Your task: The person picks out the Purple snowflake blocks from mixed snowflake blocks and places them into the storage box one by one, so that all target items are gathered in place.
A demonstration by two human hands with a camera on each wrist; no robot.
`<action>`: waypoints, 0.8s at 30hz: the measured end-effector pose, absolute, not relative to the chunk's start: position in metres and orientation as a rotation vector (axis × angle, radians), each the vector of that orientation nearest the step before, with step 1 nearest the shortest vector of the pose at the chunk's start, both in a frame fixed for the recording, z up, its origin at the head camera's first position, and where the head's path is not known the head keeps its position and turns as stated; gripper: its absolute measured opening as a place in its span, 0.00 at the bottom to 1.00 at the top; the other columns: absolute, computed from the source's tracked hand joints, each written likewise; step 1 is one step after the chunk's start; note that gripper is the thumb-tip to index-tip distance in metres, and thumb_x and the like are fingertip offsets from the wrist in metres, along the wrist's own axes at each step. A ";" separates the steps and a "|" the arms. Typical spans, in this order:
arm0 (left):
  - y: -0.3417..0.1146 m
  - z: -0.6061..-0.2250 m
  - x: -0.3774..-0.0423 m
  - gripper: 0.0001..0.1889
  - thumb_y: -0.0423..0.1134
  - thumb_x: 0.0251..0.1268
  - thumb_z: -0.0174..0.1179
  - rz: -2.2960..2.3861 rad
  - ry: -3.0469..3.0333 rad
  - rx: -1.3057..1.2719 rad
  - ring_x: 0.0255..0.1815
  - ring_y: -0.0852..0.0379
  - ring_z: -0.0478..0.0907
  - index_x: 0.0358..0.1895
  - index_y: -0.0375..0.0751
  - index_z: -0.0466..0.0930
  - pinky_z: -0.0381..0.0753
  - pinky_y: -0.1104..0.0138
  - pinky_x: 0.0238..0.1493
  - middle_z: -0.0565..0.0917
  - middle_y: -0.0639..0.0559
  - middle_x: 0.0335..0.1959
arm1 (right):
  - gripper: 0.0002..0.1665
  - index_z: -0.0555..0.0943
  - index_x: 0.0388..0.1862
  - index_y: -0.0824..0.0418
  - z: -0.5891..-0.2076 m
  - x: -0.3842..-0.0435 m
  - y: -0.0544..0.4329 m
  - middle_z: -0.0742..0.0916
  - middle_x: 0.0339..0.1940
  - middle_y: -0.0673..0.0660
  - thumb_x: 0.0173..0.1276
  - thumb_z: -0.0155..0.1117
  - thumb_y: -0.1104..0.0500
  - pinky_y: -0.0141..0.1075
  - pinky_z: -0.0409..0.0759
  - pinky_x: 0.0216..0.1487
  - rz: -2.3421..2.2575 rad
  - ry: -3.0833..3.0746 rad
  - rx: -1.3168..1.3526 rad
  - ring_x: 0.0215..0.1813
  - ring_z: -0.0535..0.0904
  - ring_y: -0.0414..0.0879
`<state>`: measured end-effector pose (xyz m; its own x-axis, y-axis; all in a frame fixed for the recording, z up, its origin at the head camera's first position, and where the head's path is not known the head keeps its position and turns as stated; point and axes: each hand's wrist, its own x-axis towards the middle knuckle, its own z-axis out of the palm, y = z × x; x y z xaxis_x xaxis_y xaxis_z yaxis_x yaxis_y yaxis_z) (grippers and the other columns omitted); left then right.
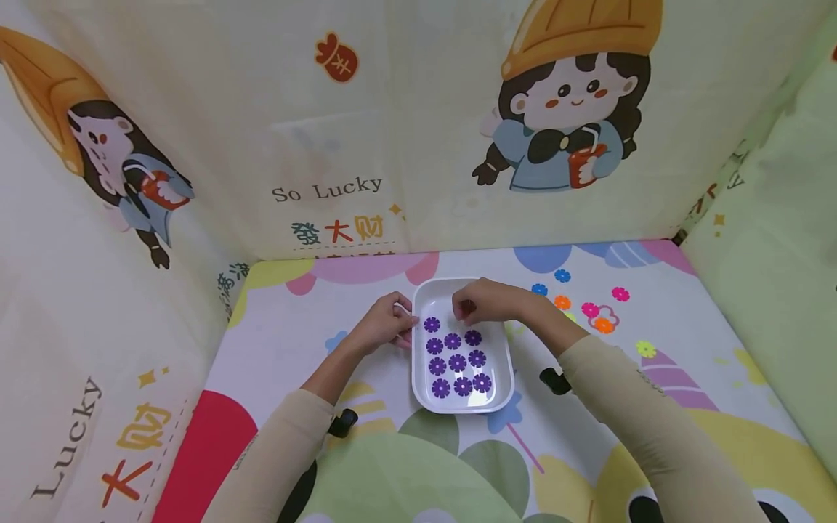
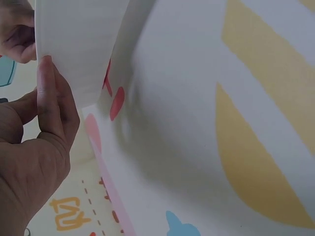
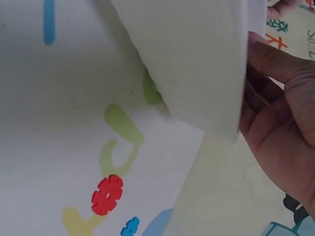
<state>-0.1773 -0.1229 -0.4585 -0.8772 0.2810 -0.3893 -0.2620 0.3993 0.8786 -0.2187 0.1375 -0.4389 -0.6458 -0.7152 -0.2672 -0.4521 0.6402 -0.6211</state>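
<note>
A white tray (image 1: 421, 399) stands on the patterned table cover. Several purple flower-shaped discs (image 1: 457, 362) lie in it in rough rows, with a single one at the left of the far row. My left hand (image 1: 387, 321) grips the tray's left rim between thumb and fingers; the left wrist view has its fingers (image 2: 48, 98) against the outer wall. Over the tray's far right part hangs my right hand (image 1: 484, 300), fingers bent down toward the tray floor. A dark spot shows between its fingertips, too unclear to name. The tray wall (image 3: 197, 64) hides those fingertips in the right wrist view.
Right of the tray lie loose flower discs: blue (image 1: 562, 275), pink (image 1: 620, 294), orange (image 1: 604, 325) and yellow (image 1: 646, 349). The right forearm passes close to some of them. Printed cloth walls (image 1: 431, 145) enclose the table at the back and sides.
</note>
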 end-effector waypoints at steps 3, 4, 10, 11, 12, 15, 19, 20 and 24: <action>-0.124 -0.458 -0.178 0.14 0.32 0.75 0.61 1.481 2.181 0.009 0.24 0.55 0.85 0.56 0.34 0.70 0.94 0.56 0.31 0.84 0.41 0.35 | 0.05 0.85 0.41 0.60 -0.430 -0.215 0.144 0.86 0.36 0.48 0.69 0.72 0.64 0.34 0.89 0.49 -0.743 2.375 -0.909 0.41 0.80 0.45; -0.124 -0.458 -0.178 0.14 0.32 0.75 0.61 1.477 2.179 0.005 0.24 0.55 0.85 0.56 0.34 0.70 0.94 0.56 0.31 0.84 0.41 0.35 | 0.05 0.85 0.42 0.60 -0.428 -0.213 0.146 0.86 0.36 0.48 0.69 0.72 0.63 0.34 0.89 0.49 -0.753 2.381 -0.907 0.41 0.80 0.45; -0.123 -0.459 -0.180 0.16 0.34 0.75 0.62 1.444 2.191 0.006 0.23 0.55 0.85 0.58 0.34 0.70 0.94 0.55 0.33 0.84 0.41 0.34 | 0.07 0.85 0.44 0.53 -0.411 -0.205 0.166 0.87 0.40 0.48 0.69 0.73 0.61 0.36 0.91 0.53 -0.860 2.415 -0.864 0.44 0.83 0.45; -0.123 -0.459 -0.180 0.16 0.35 0.75 0.63 1.436 2.197 0.004 0.23 0.55 0.85 0.58 0.34 0.70 0.94 0.54 0.33 0.85 0.41 0.34 | 0.08 0.85 0.44 0.52 -0.409 -0.204 0.169 0.87 0.40 0.48 0.69 0.74 0.60 0.36 0.91 0.53 -0.879 2.420 -0.857 0.44 0.83 0.45; -0.123 -0.459 -0.181 0.16 0.35 0.74 0.63 1.432 2.203 0.001 0.23 0.55 0.85 0.58 0.34 0.71 0.94 0.54 0.34 0.85 0.41 0.34 | 0.08 0.85 0.44 0.51 -0.406 -0.203 0.171 0.87 0.41 0.48 0.68 0.74 0.60 0.37 0.91 0.53 -0.896 2.427 -0.854 0.44 0.83 0.46; -0.125 -0.460 -0.181 0.16 0.37 0.74 0.63 1.422 2.216 -0.013 0.22 0.54 0.85 0.57 0.35 0.71 0.94 0.53 0.33 0.84 0.42 0.33 | 0.09 0.85 0.45 0.51 -0.399 -0.199 0.179 0.88 0.42 0.49 0.68 0.74 0.60 0.38 0.92 0.53 -0.933 2.450 -0.853 0.45 0.84 0.46; -0.127 -0.462 -0.179 0.14 0.40 0.77 0.61 1.441 2.225 -0.013 0.24 0.54 0.84 0.55 0.36 0.72 0.94 0.56 0.30 0.83 0.42 0.33 | 0.09 0.86 0.46 0.54 -0.394 -0.194 0.188 0.88 0.43 0.50 0.68 0.74 0.61 0.40 0.93 0.51 -0.970 2.504 -0.845 0.46 0.85 0.47; -0.128 -0.463 -0.179 0.13 0.41 0.78 0.59 1.444 2.239 -0.007 0.24 0.54 0.84 0.55 0.36 0.72 0.94 0.57 0.29 0.83 0.41 0.34 | 0.10 0.86 0.47 0.54 -0.393 -0.192 0.191 0.88 0.43 0.50 0.69 0.73 0.61 0.40 0.92 0.51 -0.972 2.526 -0.851 0.47 0.85 0.46; -0.133 -0.458 -0.174 0.13 0.45 0.80 0.56 1.429 2.375 0.051 0.32 0.50 0.85 0.54 0.38 0.74 0.93 0.61 0.29 0.84 0.39 0.42 | 0.10 0.85 0.49 0.57 -0.389 -0.185 0.203 0.89 0.45 0.52 0.69 0.72 0.62 0.44 0.92 0.53 -0.983 2.643 -0.830 0.48 0.85 0.47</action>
